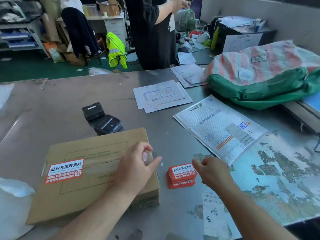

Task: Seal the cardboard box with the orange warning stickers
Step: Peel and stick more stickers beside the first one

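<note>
The cardboard box [83,184] lies flat on the near left of the grey table [52,110], its top seam run over with clear tape; one orange warning sticker [64,171] is already stuck across that seam at the box's left end. The left hand [136,168] hovers over the right end of the box, thumb out, fingers [147,147] curled in; a small pale scrap shows at the tips, but I cannot tell whether it is pinched there. Just right of the box, on the bare table, sits a small stack of orange stickers [181,176]; the right hand [213,172] is beside its far right corner, fingers curled under with one tip pointing at the stack, nothing visibly in its hold; whether it touches the top sticker I cannot tell. Beyond the box lie two black handheld devices [103,119]; a bubble mailer [220,129] lies to the right, printed sheets [161,96] further back, and a person in black [150,32] stands at the far edge.
</note>
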{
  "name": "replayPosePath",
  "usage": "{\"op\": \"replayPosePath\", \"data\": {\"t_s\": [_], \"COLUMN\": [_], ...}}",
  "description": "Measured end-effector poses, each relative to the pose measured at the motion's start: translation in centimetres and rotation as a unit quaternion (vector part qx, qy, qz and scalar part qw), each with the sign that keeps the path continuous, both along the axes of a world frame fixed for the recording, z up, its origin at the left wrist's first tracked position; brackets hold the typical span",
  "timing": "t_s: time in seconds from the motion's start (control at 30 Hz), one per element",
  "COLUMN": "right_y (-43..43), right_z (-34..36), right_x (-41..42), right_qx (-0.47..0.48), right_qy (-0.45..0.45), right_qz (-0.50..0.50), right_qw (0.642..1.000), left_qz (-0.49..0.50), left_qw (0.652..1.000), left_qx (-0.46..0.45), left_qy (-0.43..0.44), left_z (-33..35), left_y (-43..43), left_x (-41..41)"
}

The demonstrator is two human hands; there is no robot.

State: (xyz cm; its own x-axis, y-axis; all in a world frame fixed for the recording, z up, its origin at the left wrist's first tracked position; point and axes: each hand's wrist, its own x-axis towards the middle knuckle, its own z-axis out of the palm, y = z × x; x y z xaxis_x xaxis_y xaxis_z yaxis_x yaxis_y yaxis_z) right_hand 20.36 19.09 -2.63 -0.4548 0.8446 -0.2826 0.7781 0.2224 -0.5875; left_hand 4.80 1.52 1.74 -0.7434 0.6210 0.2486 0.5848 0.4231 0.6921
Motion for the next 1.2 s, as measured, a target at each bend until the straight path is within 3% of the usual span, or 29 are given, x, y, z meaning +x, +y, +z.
{"op": "replayPosePath", "data": {"t_s": [0.57, 1.2], "right_y": [1.5, 1.5], "right_z": [-7.5, -9.1], "right_x": [-4.4, -3.0], "right_qx": [0.024, -0.003], "right_qy": [-0.119, -0.095], "right_qz": [-0.021, -0.043], "right_qw": [0.992, 0.994], "left_qz": [0.005, -0.006], "left_qw": [0.995, 0.996], "left_qx": [0.068, 0.069], "left_qy": [-0.066, -0.052], "left_z": [-0.5, -0.4], "left_y": [0.2, 0.2], "left_x": [-0.8, -0.7]}}
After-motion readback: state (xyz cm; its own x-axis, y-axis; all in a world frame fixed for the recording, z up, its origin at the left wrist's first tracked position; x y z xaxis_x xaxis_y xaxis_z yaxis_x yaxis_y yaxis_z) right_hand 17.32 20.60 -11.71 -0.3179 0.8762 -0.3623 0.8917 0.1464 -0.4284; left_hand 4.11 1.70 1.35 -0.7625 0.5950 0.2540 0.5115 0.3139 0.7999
